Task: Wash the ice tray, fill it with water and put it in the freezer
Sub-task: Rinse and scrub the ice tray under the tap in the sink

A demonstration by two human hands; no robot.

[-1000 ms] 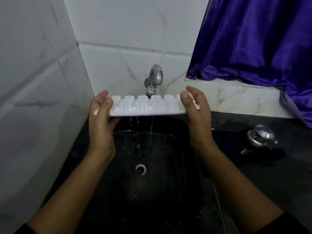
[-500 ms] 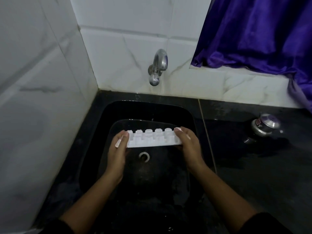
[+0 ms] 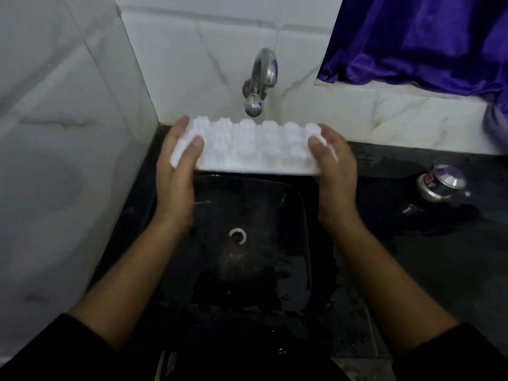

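Black sink (image 3: 299, 204) in tiled corner, tap (image 3: 258, 86) far | left hand (image 3: 178, 171) and right hand (image 3: 334, 171) grip tray (image 3: 247, 147) ends, underside up, below tap

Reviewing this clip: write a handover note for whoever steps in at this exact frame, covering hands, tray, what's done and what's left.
Left hand: its fingers grip the ice tray at its left end.
Right hand: its fingers grip the right end.
Tray: held in the air over the sink, just below the tap, cup bottoms facing up, so it holds no water.
Tap: no stream visible.
Done: probably the rinse; it can't be confirmed.
Left: turn the tray upright, fill it, carry it to the freezer, which is out of view.
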